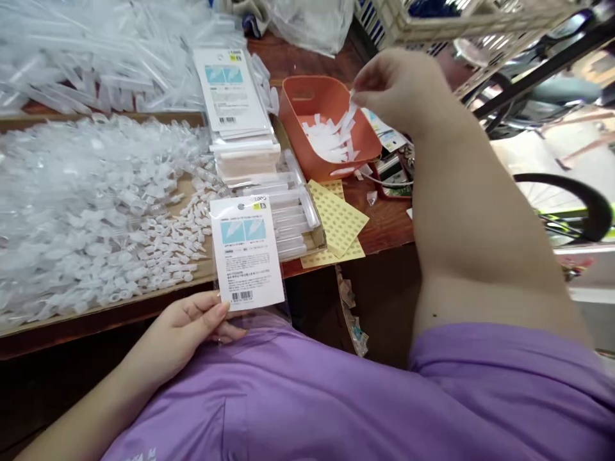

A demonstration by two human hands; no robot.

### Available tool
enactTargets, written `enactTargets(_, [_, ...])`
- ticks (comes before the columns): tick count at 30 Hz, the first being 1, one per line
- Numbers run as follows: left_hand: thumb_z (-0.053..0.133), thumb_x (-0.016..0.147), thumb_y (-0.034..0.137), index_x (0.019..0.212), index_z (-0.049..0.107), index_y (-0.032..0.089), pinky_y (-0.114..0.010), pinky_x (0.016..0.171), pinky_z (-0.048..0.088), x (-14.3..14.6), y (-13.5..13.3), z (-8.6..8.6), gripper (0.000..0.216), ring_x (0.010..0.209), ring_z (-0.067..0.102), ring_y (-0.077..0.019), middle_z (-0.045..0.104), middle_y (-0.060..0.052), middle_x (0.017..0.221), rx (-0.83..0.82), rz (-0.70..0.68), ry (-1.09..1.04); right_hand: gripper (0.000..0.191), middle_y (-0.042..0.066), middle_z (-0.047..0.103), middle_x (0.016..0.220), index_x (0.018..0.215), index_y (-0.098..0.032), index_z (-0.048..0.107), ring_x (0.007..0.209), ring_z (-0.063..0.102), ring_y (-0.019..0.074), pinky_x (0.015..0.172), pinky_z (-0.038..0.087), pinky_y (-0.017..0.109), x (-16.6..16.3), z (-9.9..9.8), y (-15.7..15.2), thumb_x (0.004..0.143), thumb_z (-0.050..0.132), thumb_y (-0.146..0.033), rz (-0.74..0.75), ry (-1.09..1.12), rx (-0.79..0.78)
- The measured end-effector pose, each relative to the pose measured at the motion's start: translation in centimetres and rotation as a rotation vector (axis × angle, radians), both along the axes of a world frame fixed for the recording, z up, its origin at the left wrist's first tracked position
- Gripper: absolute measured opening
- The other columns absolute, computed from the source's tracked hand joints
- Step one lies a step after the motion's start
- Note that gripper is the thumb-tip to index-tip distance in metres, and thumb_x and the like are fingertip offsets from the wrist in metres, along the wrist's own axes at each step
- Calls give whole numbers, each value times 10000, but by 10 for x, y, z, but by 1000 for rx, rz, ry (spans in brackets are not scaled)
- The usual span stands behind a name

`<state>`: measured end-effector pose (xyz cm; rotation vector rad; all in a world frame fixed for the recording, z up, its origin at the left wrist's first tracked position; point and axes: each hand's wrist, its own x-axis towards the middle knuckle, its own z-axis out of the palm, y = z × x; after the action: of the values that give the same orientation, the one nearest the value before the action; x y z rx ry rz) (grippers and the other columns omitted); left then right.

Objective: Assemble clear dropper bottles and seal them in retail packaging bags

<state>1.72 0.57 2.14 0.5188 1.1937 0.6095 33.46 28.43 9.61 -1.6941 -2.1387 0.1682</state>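
My left hand (202, 320) pinches the lower left corner of a white printed card (247, 262) in a clear plastic sleeve, above my lap. Blue pictures and a barcode show on the card. Over the right rim of an orange plastic bin (307, 105), my right hand (387, 89) is closed, its thumb and finger on a thin white strip (349, 114) that hangs down. Several similar white strips (327, 137) lie loose in the bin.
A cardboard tray of small white nozzle-like caps (110, 211) fills the left. Clear tubes (288, 218) and stacked cards (233, 96) stand mid-table. Yellow sticker sheets (339, 218) lie at the front edge. A plastic crate (432, 29) and a bicycle wheel (562, 205) are at the right.
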Motion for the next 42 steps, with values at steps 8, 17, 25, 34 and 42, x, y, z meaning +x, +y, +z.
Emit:
enactTargets(8, [783, 804, 301, 914, 763, 189, -162, 685, 560, 5, 1, 1, 158, 694, 734, -114, 797, -26, 855, -19, 56, -45, 589, 10, 516, 1393, 1086, -33, 700, 1085, 605, 185, 841, 470, 250, -16, -17, 34, 1025, 175, -292, 83, -263, -149])
enactTargets(17, [775, 815, 287, 863, 748, 170, -194, 748, 568, 1, 5, -2, 130, 736, 743, -121, 795, -32, 885, -41, 60, -144, 372, -18, 714, 764, 887, -82, 707, 679, 617, 82, 564, 386, 275, -40, -9, -86, 832, 517, -397, 239, 165, 223])
enactTargets(25, [804, 778, 271, 868, 744, 159, -214, 791, 539, 6, 7, -6, 156, 796, 723, -143, 774, -13, 831, 92, 35, -258, 346, 158, 698, 1152, 1096, -94, 651, 1120, 647, 244, 955, 571, 388, -117, -46, -249, 908, 619, -384, 896, -39, 167])
enactTargets(34, [783, 791, 156, 886, 736, 150, -203, 760, 554, 13, 0, -14, 106, 732, 722, -114, 779, -12, 819, 65, 142, -470, 123, 90, 667, 1158, 994, -196, 630, 1103, 618, 188, 926, 592, 357, -110, -73, -270, 874, 656, -199, 802, -88, 352])
enactTargets(42, [786, 791, 189, 912, 776, 158, -218, 793, 555, 14, -4, -19, 125, 752, 717, -115, 786, -29, 846, 21, 177, -431, 84, -6, 724, 886, 878, -234, 676, 864, 650, 139, 888, 563, 296, -111, -67, -268, 865, 669, -151, 846, -26, 409])
